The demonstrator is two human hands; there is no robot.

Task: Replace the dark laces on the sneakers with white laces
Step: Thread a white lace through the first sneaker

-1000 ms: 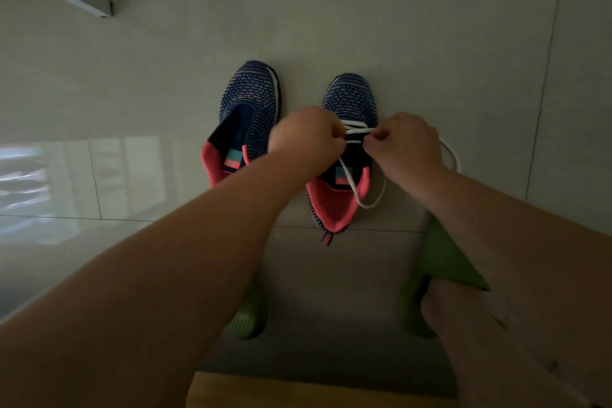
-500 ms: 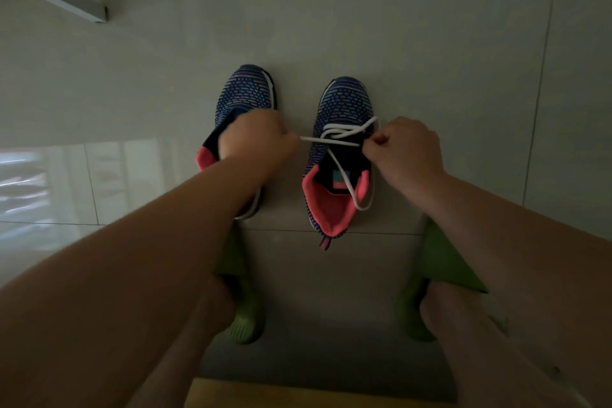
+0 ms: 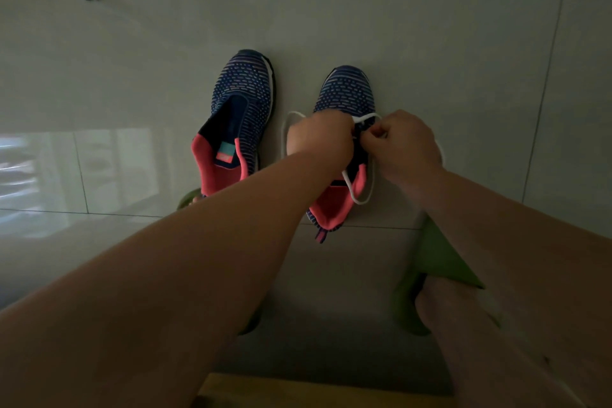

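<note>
- The white lace (image 3: 359,190) is threaded across the right sneaker (image 3: 344,94), one loop trailing left of it, another hanging over its pink collar.
- Left hand (image 3: 319,136) and right hand (image 3: 402,146) meet over that shoe's eyelets, fingers curled, each pinching the lace.
- The left sneaker (image 3: 241,99) stands just beside it, unlaced.
- Both rest on the tiled floor (image 3: 430,26), beyond green slippers (image 3: 437,258).

Dim, murky wide-angle view, pale window glare on the glossy floor (image 3: 82,172) at left, edges bowed.
</note>
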